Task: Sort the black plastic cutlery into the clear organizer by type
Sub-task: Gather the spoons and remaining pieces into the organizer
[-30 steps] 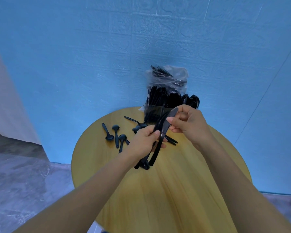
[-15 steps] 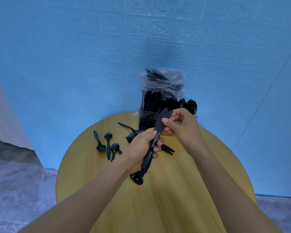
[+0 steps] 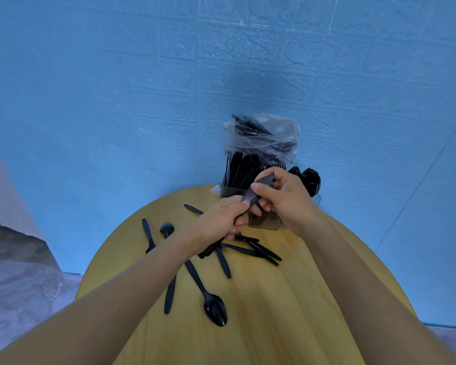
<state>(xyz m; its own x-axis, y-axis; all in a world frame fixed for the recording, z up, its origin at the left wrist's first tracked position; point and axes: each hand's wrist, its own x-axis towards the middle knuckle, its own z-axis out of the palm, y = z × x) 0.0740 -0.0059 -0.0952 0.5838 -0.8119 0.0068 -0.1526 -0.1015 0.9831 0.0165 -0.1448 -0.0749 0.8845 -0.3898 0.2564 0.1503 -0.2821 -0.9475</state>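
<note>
Both my hands meet over the near edge of the clear organizer [image 3: 267,223], at the far side of the round table [image 3: 287,299]. My left hand [image 3: 219,222] grips a bundle of black cutlery handles; my right hand [image 3: 282,196] pinches the upper end of one piece, a knife [image 3: 257,189] by its flat blade. Compared with half a second ago, a large spoon [image 3: 213,306] now lies loose on the table nearer me, and the knife sits closer to the compartments already packed with cutlery. I judge the knife is being separated for its slot.
</note>
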